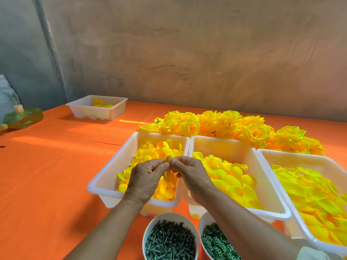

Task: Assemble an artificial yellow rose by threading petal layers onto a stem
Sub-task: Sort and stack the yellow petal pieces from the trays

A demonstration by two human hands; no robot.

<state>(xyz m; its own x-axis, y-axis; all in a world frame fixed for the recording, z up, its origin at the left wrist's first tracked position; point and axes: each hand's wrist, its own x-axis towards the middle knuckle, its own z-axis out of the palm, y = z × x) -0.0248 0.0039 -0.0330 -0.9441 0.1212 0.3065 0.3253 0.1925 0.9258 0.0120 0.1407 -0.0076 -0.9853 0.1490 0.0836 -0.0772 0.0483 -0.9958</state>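
A small yellow petal layer (167,160) is pinched between the left hand (145,177) and the right hand (189,172), both closed on it above the left petal tray (105,177). Whether a stem is already threaded cannot be told; it is hidden by the fingers. Many finished roses (234,126) are piled at twelve o'clock. This rose seems barely begun. Green stems fill a bowl (170,238) at six o'clock, cut off below.

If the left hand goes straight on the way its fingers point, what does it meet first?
Most likely the right hand: the left hand points toward it, their fingertips nearly meet around a small yellow petal piece. Depth is unclear.
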